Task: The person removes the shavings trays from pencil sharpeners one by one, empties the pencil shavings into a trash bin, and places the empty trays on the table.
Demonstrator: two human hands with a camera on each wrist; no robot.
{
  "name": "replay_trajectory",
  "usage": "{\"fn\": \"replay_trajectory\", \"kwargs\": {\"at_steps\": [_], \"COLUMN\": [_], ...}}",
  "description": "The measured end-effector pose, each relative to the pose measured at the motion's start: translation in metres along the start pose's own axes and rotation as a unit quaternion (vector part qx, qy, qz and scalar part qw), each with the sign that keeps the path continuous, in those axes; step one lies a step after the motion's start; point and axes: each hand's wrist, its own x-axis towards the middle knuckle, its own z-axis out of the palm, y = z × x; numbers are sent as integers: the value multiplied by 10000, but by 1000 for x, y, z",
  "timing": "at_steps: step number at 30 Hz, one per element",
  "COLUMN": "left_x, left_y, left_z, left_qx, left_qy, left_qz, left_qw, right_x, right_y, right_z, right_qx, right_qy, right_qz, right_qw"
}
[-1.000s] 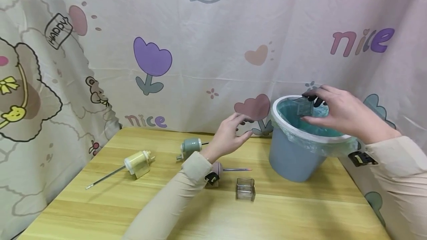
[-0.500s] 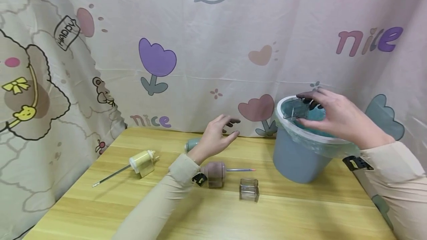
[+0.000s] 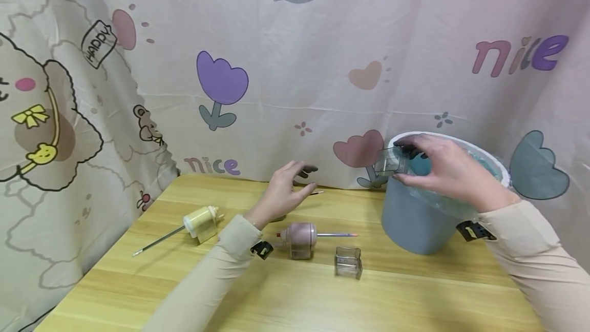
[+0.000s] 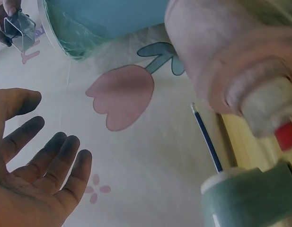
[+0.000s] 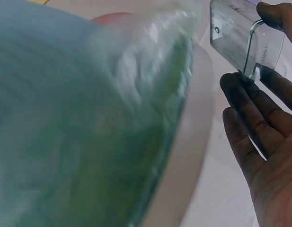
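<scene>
My right hand [image 3: 449, 170] pinches a small clear plastic shavings drawer [image 3: 386, 162] between thumb and fingertips, at the left rim of a grey-blue trash can [image 3: 405, 224]. The right wrist view shows the drawer [image 5: 235, 38] beside the bin liner, with dark smudges on the fingers [image 5: 240, 97]. Held above the table, my left hand [image 3: 278, 193] has relaxed fingers and holds nothing. Near its wrist stands a pink pencil sharpener [image 3: 300, 240] with a pencil [image 3: 338, 235] in it. A green sharpener [image 4: 250, 198] is mostly hidden behind that hand in the head view.
A yellow sharpener [image 3: 200, 223] with a pencil [image 3: 159, 241] in it stands at the left of the wooden table [image 3: 258, 296]. Another clear drawer [image 3: 348, 262] lies in front of the bin. A patterned curtain [image 3: 295, 91] hangs behind the table.
My right hand has moved left with the drawer, from over the bin's opening to its left rim. My left hand has drifted left, and the head view has shifted slightly.
</scene>
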Motion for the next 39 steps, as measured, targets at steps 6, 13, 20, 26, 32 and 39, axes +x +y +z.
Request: {"fn": "replay_trajectory", "kwargs": {"at_steps": [6, 13, 20, 26, 32, 39], "left_x": [-7, -15, -23, -31, -39, -49], "left_y": [-9, -18, -26, -34, -38, -42], "left_z": [-7, -16, -24, -30, -37, -45], "left_qx": [165, 155, 207, 194, 163, 226], "left_qy": [-97, -123, -106, -64, -44, -49], "left_qz": [-231, -328, -246, -226, -364, -440], "left_qw": [9996, 9993, 9994, 9995, 9992, 9988], "right_x": [4, 11, 17, 24, 31, 38], "right_y": [-5, -11, -17, -21, -26, -30], "right_z": [13, 29, 47, 59, 66, 86], "right_qx": [287, 472, 383, 414, 459, 608], "right_qy": [-300, -670, -837, -926, -1042, -1187], "right_qz": [111, 345, 200, 197, 243, 180], "right_qw": [9991, 9960, 9956, 9946, 9932, 9909]}}
